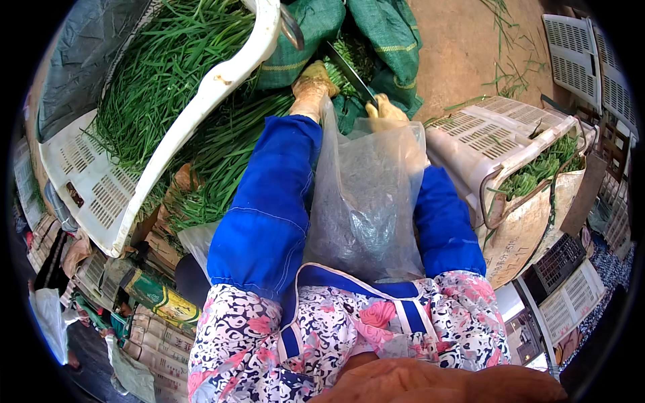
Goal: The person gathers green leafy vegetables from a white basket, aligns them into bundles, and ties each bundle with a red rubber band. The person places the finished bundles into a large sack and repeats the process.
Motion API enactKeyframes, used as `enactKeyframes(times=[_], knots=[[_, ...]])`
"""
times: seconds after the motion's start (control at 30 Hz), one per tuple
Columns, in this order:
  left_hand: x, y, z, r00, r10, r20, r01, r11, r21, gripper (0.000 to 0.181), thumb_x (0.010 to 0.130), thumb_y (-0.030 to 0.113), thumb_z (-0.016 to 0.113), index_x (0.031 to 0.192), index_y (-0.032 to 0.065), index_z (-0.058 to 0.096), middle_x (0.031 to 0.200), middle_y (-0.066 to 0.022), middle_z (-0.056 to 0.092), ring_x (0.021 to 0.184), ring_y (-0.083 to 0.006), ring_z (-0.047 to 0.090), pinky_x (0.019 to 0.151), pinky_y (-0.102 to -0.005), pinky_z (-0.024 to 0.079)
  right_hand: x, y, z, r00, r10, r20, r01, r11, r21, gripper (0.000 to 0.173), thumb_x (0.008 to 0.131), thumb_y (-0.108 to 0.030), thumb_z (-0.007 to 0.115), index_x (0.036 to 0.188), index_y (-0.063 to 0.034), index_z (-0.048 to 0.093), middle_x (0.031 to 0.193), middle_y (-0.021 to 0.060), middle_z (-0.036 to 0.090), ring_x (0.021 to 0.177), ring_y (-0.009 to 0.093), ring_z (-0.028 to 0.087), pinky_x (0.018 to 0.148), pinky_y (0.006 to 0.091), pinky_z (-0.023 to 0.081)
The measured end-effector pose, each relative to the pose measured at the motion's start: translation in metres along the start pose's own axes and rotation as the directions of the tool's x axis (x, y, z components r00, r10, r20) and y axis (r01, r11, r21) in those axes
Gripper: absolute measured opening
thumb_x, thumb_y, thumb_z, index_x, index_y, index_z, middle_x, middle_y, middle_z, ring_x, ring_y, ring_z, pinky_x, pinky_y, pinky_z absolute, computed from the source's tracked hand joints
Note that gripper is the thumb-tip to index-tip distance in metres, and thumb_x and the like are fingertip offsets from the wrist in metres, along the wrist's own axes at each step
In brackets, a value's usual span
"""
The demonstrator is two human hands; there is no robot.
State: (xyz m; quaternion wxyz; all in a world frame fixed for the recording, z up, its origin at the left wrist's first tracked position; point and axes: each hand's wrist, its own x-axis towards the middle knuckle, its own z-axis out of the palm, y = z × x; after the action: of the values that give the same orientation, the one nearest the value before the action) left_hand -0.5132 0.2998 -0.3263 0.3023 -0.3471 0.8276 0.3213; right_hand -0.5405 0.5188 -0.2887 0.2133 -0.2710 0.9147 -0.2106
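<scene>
My right hand (386,108), in a yellowish glove, grips the handle of a long knife (351,70). Its blade slants up and left across cut green stems (342,75) inside an opened green woven sack (395,45). Just left of the blade, my left hand (315,83), also yellowish and soiled, is closed around a bunch of long flat green leaves (269,107) that look like garlic chives. My fingers partly hide where they meet the stems. A clear plastic sheet (370,201) hangs between my forearms and covers part of the right wrist.
A big heap of chives (166,75) fills a white plastic crate (95,171) at left, behind a curved white bar (201,106). To the right, another crate (468,133) holds tied green bundles (539,171). Loose leaves lie on the brown board (453,60).
</scene>
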Motion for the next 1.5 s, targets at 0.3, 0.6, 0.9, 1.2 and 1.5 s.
enactKeyframes(times=[0.3, 0.6, 0.9, 1.2, 1.5], knots=[[0.003, 0.0, -0.009, 0.999, -0.018, -0.036, 0.017, 1.0, -0.024, 0.073, 0.067, 0.031, 0.082, 0.133, 0.0107, 0.058, 0.133, -0.0144, 0.063, 0.125, -0.0325, 0.058, 0.105, -0.0416, 0.048, 0.021, 0.011, 0.054, 0.999, 0.036, 0.014, -0.035, 0.999, -0.018, 0.035, 0.097, -0.034, 0.058, 0.116, -0.0043, 0.059, 0.094, 0.0232, 0.07, 0.087, 0.044, 0.067, 0.076, 0.0519, 0.052], [-0.072, -0.039, -0.014, 0.917, 0.387, -0.099, -0.396, 0.911, -0.111, 0.051, 0.062, 0.051, 0.078, 0.096, 0.0124, 0.071, 0.097, -0.0131, 0.073, 0.096, -0.0298, 0.07, 0.079, -0.0415, 0.056, 0.021, 0.045, 0.11, 0.962, -0.04, 0.27, 0.033, 0.999, 0.028, 0.041, 0.095, -0.029, 0.059, 0.124, -0.0009, 0.058, 0.113, 0.0251, 0.066, 0.101, 0.042, 0.065, 0.086, 0.0474, 0.053], [-0.121, -0.061, -0.075, 0.764, 0.273, -0.585, -0.643, 0.242, -0.727, 0.08, 0.067, 0.017, 0.088, 0.138, 0.0028, 0.053, 0.128, -0.013, 0.065, 0.119, -0.0215, 0.062, 0.104, -0.0345, 0.048, 0.123, 0.032, 0.029, 0.977, -0.12, 0.178, 0.076, 0.97, 0.232, 0.053, 0.092, -0.028, 0.069, 0.136, -0.0005, 0.056, 0.134, 0.0212, 0.06, 0.126, 0.032, 0.057, 0.105, 0.0372, 0.045], [-0.344, -0.106, -0.203, 0.333, -0.198, -0.922, -0.941, -0.006, -0.338, 0.096, 0.068, 0.005, 0.09, 0.147, 0.003, 0.035, 0.137, -0.0165, 0.056, 0.129, -0.0238, 0.055, 0.11, -0.0383, 0.046, 0.045, -0.357, -0.167, 0.329, -0.943, 0.057, 0.647, 0.269, 0.714, 0.094, 0.081, -0.036, 0.083, 0.154, -0.0033, 0.034, 0.146, 0.0135, 0.05, 0.132, 0.028, 0.048, 0.115, 0.0428, 0.033], [-0.5, -0.204, -0.101, -0.269, -0.305, -0.914, -0.549, 0.828, -0.115, 0.112, 0.065, 0.05, 0.089, 0.148, -0.0033, 0.037, 0.142, -0.0239, 0.05, 0.134, -0.034, 0.048, 0.112, -0.0448, 0.039, -0.087, -0.475, -0.09, 0.144, -0.988, 0.052, 0.511, 0.119, 0.851, 0.075, 0.073, -0.003, 0.088, 0.137, 0.0005, 0.048, 0.124, 0.0107, 0.064, 0.108, 0.021, 0.064, 0.094, 0.0343, 0.052]])
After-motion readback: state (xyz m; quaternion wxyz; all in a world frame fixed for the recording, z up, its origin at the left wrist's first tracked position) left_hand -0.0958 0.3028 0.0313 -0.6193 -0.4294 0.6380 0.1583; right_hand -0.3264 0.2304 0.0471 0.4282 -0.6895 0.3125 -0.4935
